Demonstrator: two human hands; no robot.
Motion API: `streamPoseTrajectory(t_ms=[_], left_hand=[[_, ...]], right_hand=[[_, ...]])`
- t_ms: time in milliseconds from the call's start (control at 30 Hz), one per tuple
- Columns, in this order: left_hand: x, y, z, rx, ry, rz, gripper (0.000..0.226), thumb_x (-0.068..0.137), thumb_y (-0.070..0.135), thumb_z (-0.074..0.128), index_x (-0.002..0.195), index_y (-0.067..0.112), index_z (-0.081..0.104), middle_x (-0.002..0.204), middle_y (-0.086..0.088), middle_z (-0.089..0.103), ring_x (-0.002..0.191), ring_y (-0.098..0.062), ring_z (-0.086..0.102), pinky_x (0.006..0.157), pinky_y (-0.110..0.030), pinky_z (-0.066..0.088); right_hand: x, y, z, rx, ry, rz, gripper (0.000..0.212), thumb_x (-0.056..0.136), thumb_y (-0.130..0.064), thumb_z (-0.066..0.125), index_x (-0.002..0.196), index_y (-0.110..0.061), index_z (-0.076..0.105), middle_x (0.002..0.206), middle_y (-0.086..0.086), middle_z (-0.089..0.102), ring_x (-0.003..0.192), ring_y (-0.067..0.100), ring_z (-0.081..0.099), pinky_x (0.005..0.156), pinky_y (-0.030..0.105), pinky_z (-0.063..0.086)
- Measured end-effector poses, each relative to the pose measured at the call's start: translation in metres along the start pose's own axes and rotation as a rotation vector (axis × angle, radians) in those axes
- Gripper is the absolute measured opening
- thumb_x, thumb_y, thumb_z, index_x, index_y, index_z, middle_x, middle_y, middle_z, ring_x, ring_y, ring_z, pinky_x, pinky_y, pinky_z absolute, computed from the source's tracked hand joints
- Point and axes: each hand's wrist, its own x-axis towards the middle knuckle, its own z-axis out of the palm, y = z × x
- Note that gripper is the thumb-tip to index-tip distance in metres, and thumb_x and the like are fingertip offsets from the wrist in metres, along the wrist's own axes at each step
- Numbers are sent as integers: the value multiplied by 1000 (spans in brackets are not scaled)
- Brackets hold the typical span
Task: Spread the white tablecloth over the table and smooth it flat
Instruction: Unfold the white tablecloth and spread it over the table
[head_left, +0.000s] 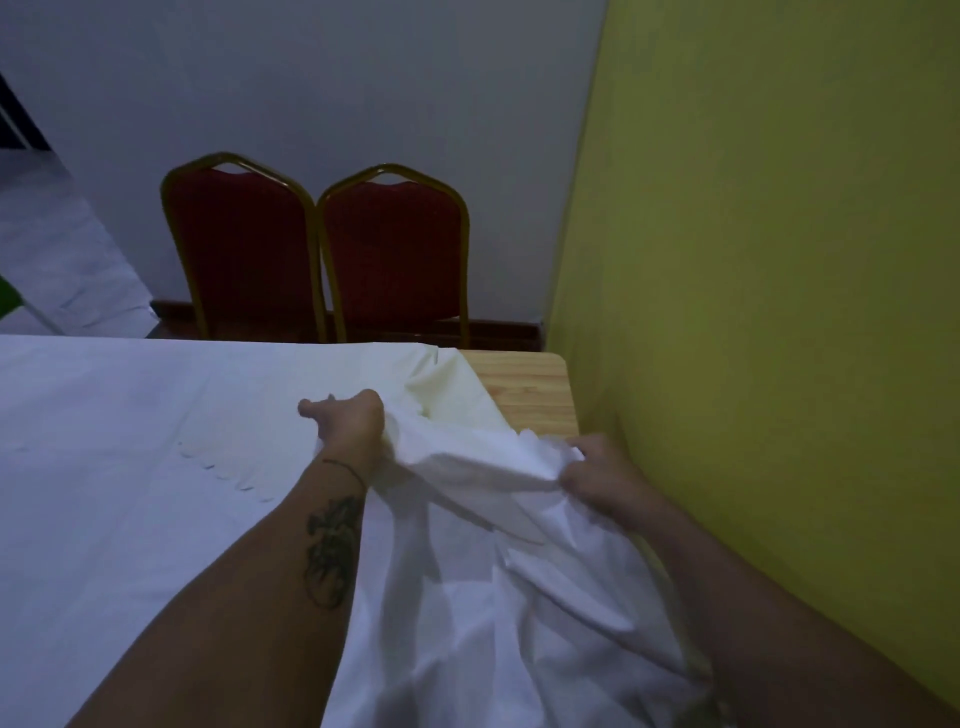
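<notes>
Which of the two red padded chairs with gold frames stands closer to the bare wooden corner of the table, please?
The red chair on the right, nearest the yellow-green wall, stands closer to the uncovered wooden corner; the other chair stands further left.

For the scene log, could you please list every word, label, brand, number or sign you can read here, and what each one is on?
None: no readable text appears anywhere in this view.
The white tablecloth, bare wooden table corner, two red chairs and yellow wall carry no lettering.
The dark tattoo on the left forearm is a figure, not legible writing.
</notes>
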Motion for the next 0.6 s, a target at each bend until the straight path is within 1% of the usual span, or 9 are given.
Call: streamPoseTrajectory(t_ms=[67, 133, 167, 267, 367, 400, 467, 533, 600], left_hand=[[-6, 1, 17, 175, -113, 127, 73, 77, 22, 54, 147, 24, 32, 135, -5, 51, 113, -34, 55, 97, -48, 51], [-26, 4, 32, 336, -236, 276, 58, 80, 22, 54, 136, 25, 44, 122, -5, 58, 101, -30, 59, 80, -38, 55], [-36, 7, 40, 400, -286, 363, 47, 86, 21, 53, 132, 26, 47, 118, -5, 59, 98, -28, 58, 72, -31, 51], [-51, 11, 65, 409, -435, 508, 28, 95, 18, 54, 122, 25, 56, 107, -3, 60, 88, -19, 57, 69, -29, 48], [-61, 15, 80, 449, -627, 582, 21, 92, 17, 63, 113, 18, 61, 91, 4, 59, 79, -6, 54, 60, -24, 44], [-62, 15, 82, 488, -680, 590, 22, 91, 17, 65, 113, 16, 63, 92, 5, 60, 81, -5, 55, 60, -24, 43], [-63, 13, 84, 568, -746, 627, 22, 90, 23, 67, 112, 17, 66, 98, 2, 64, 87, -10, 58, 67, -27, 47], [-60, 7, 83, 606, -788, 611, 24, 91, 32, 65, 110, 17, 68, 104, -2, 67, 96, -17, 61, 78, -31, 51], [-57, 2, 77, 575, -826, 553, 28, 94, 36, 58, 110, 16, 70, 109, -5, 68, 104, -21, 60, 85, -33, 50]], right_hand=[[1, 1, -19, -102, -77, 38, 14, 66, -8, 56, 75, -13, 65, 78, 8, 64, 67, 20, 58, 53, 26, 41], [9, -1, -31, -86, -137, 43, 40, 53, -13, 56, 91, -15, 69, 87, 5, 64, 79, 21, 59, 64, 28, 45], [13, -5, -34, -40, -154, 50, 51, 52, -13, 59, 102, -18, 69, 93, 3, 64, 86, 22, 60, 72, 30, 48], [31, -14, -30, 127, -182, 80, 62, 69, -8, 72, 128, -21, 59, 117, 12, 65, 103, 26, 62, 92, 41, 52], [42, -25, -20, 175, -211, 109, 78, 75, -17, 79, 144, -20, 41, 119, 13, 66, 102, 27, 65, 82, 40, 53], [43, -29, -16, 158, -228, 118, 84, 77, -21, 80, 147, -23, 34, 121, 12, 64, 103, 27, 64, 77, 37, 51], [44, -34, -6, 118, -223, 89, 94, 77, -28, 81, 151, -29, 24, 130, 8, 57, 111, 27, 58, 76, 34, 46], [46, -38, 5, 156, -123, -9, 80, 76, -29, 80, 144, -32, 36, 126, 5, 56, 110, 25, 56, 79, 35, 48], [56, -37, 14, 223, 9, -76, 43, 78, -28, 75, 118, -30, 59, 107, 2, 66, 99, 23, 63, 83, 43, 55]])
